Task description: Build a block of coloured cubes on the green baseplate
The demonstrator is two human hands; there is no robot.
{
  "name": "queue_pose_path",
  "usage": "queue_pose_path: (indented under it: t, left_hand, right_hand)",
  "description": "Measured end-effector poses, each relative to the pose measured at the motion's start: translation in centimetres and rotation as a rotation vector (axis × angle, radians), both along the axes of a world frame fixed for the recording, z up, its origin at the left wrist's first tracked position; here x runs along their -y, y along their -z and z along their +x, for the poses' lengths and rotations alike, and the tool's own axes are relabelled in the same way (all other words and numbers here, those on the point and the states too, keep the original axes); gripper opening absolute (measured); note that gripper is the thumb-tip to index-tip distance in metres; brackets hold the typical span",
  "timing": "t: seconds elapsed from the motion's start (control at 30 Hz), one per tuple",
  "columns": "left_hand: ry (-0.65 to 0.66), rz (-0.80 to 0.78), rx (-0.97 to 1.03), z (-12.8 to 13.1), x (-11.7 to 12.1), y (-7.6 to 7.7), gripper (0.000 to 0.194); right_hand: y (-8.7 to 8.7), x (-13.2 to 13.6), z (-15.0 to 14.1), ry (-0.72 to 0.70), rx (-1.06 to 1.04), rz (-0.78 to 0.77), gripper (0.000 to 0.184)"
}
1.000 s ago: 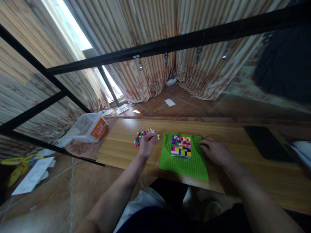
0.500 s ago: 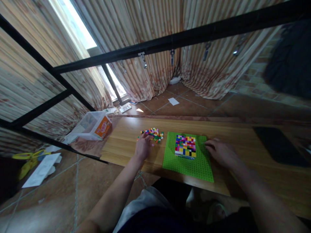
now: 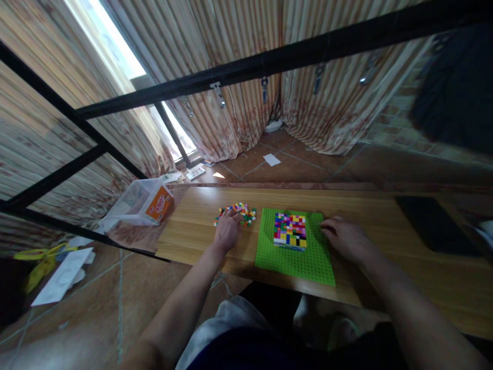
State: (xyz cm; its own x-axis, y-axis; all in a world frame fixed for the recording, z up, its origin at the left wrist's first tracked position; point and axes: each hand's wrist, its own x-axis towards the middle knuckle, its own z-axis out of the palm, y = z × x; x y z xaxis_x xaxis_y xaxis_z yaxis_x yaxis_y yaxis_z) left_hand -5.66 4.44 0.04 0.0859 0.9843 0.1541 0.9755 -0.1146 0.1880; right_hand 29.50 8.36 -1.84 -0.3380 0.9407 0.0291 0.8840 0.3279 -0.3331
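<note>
My left hand (image 3: pixel 227 231) lies over a loose pile of small coloured toy bricks (image 3: pixel 246 210), its fingers stretched out and touching them. Part of the pile is hidden under the fingers. A green studded baseplate (image 3: pixel 296 267) lies on the wooden table to the right of the pile. On it stands a square, multicoloured brick block (image 3: pixel 290 229), built in layers. At the baseplate's right edge rests my right hand (image 3: pixel 342 237), thumb and fingers pressed together. Anything between those fingertips is too small or hidden to make out.
On the wooden table (image 3: pixel 192 226) a dark flat panel (image 3: pixel 431 223) lies at the right. Beyond the left end stands a clear plastic bin (image 3: pixel 134 203) with an orange label. A black metal bar (image 3: pixel 246 72) with clips crosses above the table.
My left hand's fingers have spread out further over the loose bricks, and some bricks now lie further left. My right hand stays beside the baseplate. The whole view has shifted slightly.
</note>
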Motion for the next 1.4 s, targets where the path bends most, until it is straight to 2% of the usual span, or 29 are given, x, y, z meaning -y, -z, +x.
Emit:
queue_pose_path:
  t: [0.23, 0.37, 0.43, 0.57, 0.67, 1.03, 1.4]
  left_hand:
    - [0.076, -0.008, -0.036, -0.1, -0.1, -0.8, 0.011]
    - [0.031, 0.017, 0.07, 0.4, 0.5, -1.3, 0.011]
    - [0.041, 0.004, 0.156, 1.1, 0.8, -1.8, 0.013]
    - [0.142, 0.018, 0.333, 3.4, 1.3, -2.9, 0.014]
    - [0.187, 0.02, 0.403, 5.0, 1.5, -3.3, 0.016]
    - [0.22, -0.027, 0.477, 7.6, 0.7, -3.4, 0.021]
    - [0.217, -0.079, 0.529, 7.8, -0.6, -3.2, 0.012]
  right_hand:
    - [-0.7, 0.2, -0.3, 0.006, -0.002, -0.025, 0.023]
    - [-0.9, 0.2, -0.4, 0.01, 0.016, -0.049, 0.025]
    - [-0.9, 0.1, -0.4, 0.005, 0.018, -0.048, 0.025]
    - [-0.9, 0.1, -0.4, 0.003, 0.03, -0.049, 0.025]
    - [-1.0, 0.1, -0.5, 0.005, 0.024, -0.047, 0.024]
    - [-1.4, 0.1, -0.5, 0.004, 0.031, -0.072, 0.024]
    - [-1.6, 0.2, -0.7, 0.017, 0.03, -0.087, 0.025]
